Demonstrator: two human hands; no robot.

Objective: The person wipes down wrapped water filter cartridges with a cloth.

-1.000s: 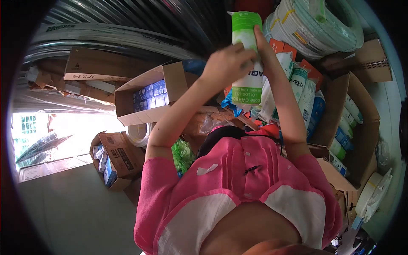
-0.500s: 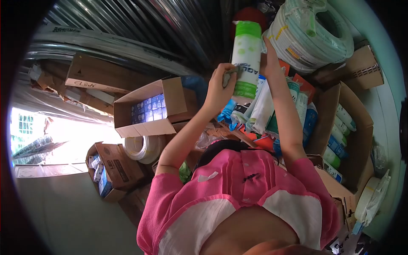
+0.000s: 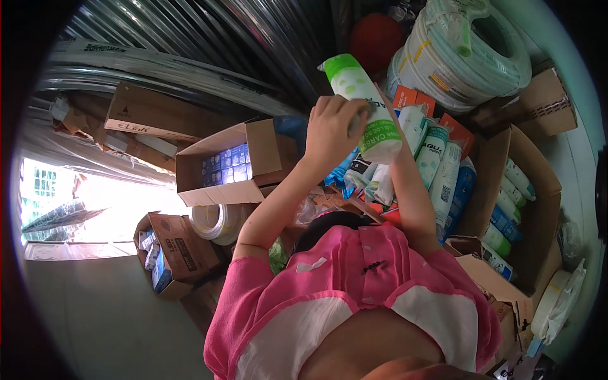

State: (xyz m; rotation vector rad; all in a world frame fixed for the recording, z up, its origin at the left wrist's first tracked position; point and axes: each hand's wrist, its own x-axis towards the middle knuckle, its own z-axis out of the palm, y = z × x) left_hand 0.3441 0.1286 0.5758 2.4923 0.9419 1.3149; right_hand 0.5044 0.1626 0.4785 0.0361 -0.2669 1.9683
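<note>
A white and green water filter cartridge (image 3: 362,88) in clear wrap is held tilted in front of me, its top leaning to the left. My left hand (image 3: 332,128) has its fingers curled against the cartridge's side, with a small crumpled grey cloth (image 3: 362,119) pinched in them. Behind the cartridge my right hand (image 3: 382,96) supports it; most of its fingers are hidden. Several wrapped cartridges (image 3: 432,150) lie just below and to the right of my hands.
An open carton (image 3: 535,244) with more cartridges stands at the right. Coiled white hose (image 3: 415,60) sits at the upper right. To the left are a carton of blue boxes (image 3: 221,193), a smaller carton (image 3: 183,250) and a white coil (image 3: 215,221). Long wrapped metal lengths (image 3: 158,66) lie behind.
The cartridge has gone from nearly upright to tilted, its top swinging left and its lower end right. My left hand has shifted across its side with the cloth. My right hand is now more hidden.
</note>
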